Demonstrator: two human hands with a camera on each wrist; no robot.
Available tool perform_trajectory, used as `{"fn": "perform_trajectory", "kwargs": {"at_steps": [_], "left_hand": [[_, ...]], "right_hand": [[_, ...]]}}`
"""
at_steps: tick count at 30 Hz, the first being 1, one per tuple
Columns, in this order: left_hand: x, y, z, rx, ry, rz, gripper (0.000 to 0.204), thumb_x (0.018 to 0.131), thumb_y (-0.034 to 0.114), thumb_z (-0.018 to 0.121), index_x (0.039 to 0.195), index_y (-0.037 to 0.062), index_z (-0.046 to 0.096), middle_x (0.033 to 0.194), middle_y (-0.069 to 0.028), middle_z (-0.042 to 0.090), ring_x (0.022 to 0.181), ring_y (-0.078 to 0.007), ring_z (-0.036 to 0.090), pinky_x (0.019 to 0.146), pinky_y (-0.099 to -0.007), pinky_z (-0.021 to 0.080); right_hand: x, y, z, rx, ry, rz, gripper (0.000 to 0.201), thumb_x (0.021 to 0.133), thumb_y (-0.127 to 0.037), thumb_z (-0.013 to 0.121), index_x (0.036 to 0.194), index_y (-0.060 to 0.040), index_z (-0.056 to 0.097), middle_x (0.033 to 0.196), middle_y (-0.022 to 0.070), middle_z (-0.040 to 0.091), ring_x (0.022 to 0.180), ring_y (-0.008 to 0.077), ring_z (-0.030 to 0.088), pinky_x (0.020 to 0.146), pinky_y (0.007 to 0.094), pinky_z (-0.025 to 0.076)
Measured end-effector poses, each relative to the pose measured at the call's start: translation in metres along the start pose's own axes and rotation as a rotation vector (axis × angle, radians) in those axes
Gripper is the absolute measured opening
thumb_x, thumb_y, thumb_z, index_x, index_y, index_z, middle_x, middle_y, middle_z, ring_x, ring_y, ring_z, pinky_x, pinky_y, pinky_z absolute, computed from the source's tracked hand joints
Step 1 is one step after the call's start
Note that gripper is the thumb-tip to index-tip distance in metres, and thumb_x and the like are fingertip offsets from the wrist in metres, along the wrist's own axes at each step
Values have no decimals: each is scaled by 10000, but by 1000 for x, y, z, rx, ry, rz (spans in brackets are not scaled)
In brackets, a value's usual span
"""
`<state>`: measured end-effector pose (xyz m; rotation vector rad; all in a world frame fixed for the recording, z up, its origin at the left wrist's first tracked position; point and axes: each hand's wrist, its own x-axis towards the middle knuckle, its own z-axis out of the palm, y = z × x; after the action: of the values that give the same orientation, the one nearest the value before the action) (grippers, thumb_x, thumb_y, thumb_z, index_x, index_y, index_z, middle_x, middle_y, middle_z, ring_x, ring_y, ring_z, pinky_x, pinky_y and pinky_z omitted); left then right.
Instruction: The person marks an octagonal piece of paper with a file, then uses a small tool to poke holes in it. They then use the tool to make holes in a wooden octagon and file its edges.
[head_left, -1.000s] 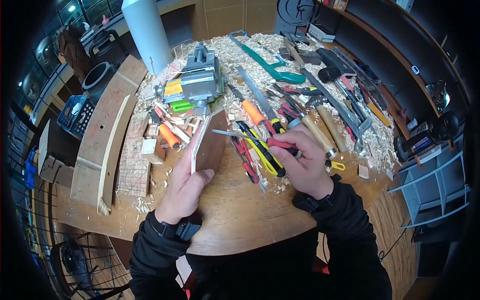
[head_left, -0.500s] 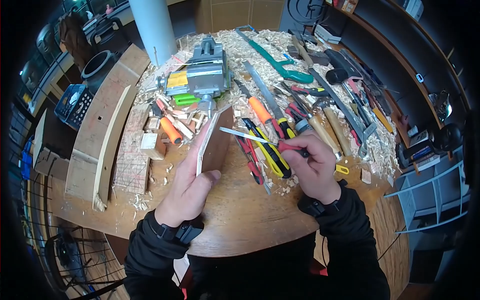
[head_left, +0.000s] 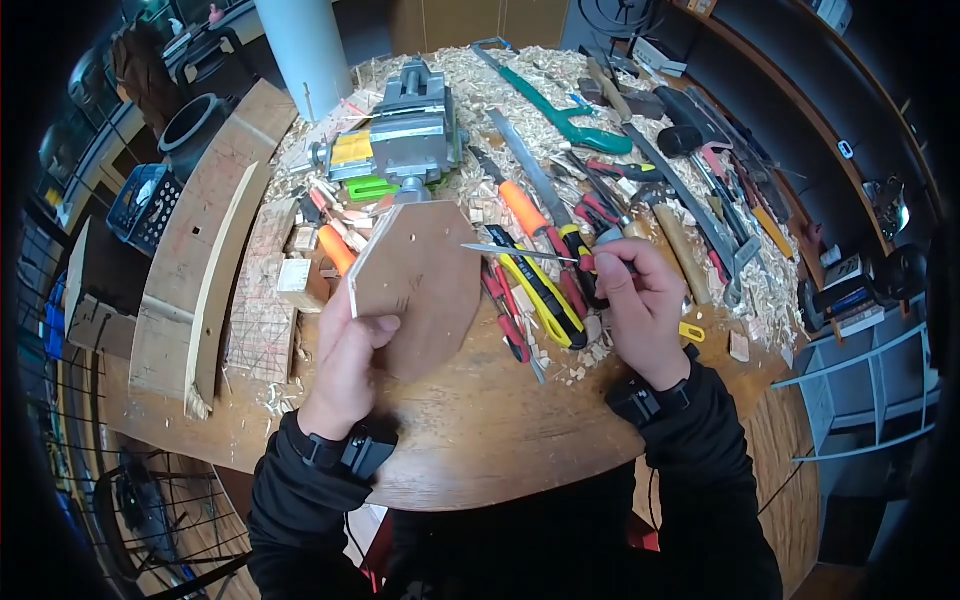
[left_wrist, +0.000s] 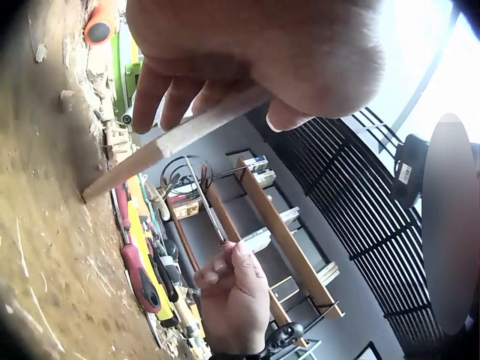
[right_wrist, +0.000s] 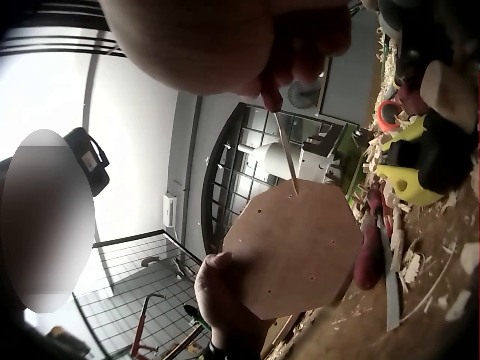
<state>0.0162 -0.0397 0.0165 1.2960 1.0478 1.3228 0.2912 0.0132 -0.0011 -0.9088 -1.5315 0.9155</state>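
Note:
My left hand (head_left: 345,372) grips a thin, many-sided wooden board (head_left: 420,295) by its left edge, thumb on the near face and fingers behind. The board stands tilted up over the table, its flat face with several small holes turned towards me. In my right hand (head_left: 647,318) I pinch the red handle of a slim, pointed metal file (head_left: 520,252). Its tip overlaps the board's right edge in the head view. From the right wrist, the file (right_wrist: 285,150) points down at the board's top edge (right_wrist: 300,184). The left wrist view shows the board (left_wrist: 150,154) edge-on.
A metal vise (head_left: 410,145) stands behind the board. Wood shavings (head_left: 480,100) cover the table's back. A yellow-black utility knife (head_left: 540,295), orange-handled tools and a green-handled saw (head_left: 560,120) lie around. Wooden planks (head_left: 225,270) and a small block (head_left: 300,283) are at left.
The left hand has turned the board from nearly edge-on to face me. The right hand, still holding the file, has shifted slightly right; the file stays near the board's right edge.

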Motion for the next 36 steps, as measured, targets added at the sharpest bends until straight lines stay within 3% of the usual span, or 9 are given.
{"fn": "perform_trajectory", "kwargs": {"at_steps": [6,9,19,21,26,29,31,35,36], "left_hand": [[-3,-1,4,-213,105,-56,711,735,180,460,1397,-73,418,1320,-163,558,1218,-243,522,1072,-338,351],[-1,-8,-2,-138,90,-66,728,733,233,489,1396,-58,414,1312,-176,560,1204,-269,550,1055,-364,392],[-4,-7,2,-111,97,-67,715,723,237,477,1373,-58,444,1295,-170,572,1201,-257,550,1053,-356,387],[-5,-7,1,-147,76,-86,726,714,192,472,1391,-68,432,1312,-163,564,1228,-241,516,1072,-336,348],[-5,-3,4,-137,55,-90,724,707,173,471,1389,-66,430,1308,-163,562,1223,-239,518,1061,-337,359],[-5,3,6,-77,37,-58,725,703,161,466,1391,-67,424,1302,-161,564,1219,-237,517,1057,-332,359],[-5,4,6,-23,18,-25,729,701,155,464,1394,-69,420,1298,-159,564,1218,-237,516,1058,-328,356],[-7,4,5,15,-12,-8,745,692,118,463,1409,-73,400,1319,-156,547,1232,-232,502,1069,-328,339],[-8,4,5,54,-25,6,755,687,103,465,1418,-73,391,1331,-156,539,1242,-231,495,1074,-331,333]], "right_hand": [[-1,1,1,53,62,-47,181,995,-152,587,1056,19,601,873,15,611,707,39,533,648,197,443],[1,4,-1,25,75,-75,180,993,-151,589,1057,17,601,877,12,603,709,41,534,645,198,440],[0,5,-1,-20,35,-95,180,988,-143,596,1068,18,595,921,26,594,724,55,555,648,198,451],[0,4,0,1,34,-86,181,988,-143,596,1068,19,595,922,27,593,726,58,560,648,199,453],[-1,0,-1,28,19,-66,180,982,-132,602,1078,21,593,923,36,587,735,64,571,662,206,464],[1,0,-2,-87,10,-155,165,949,-93,638,1064,22,609,919,57,587,746,96,589,674,223,472],[5,-3,-3,-310,-2,-393,150,905,-47,669,1035,18,635,921,91,593,757,135,601,680,248,479],[3,-6,0,-300,16,-444,153,877,-41,688,1015,14,653,923,103,608,765,162,604,683,266,479],[2,-6,-1,-299,-4,-365,140,889,-55,682,1008,12,652,922,103,613,764,156,602,679,261,476]]}}
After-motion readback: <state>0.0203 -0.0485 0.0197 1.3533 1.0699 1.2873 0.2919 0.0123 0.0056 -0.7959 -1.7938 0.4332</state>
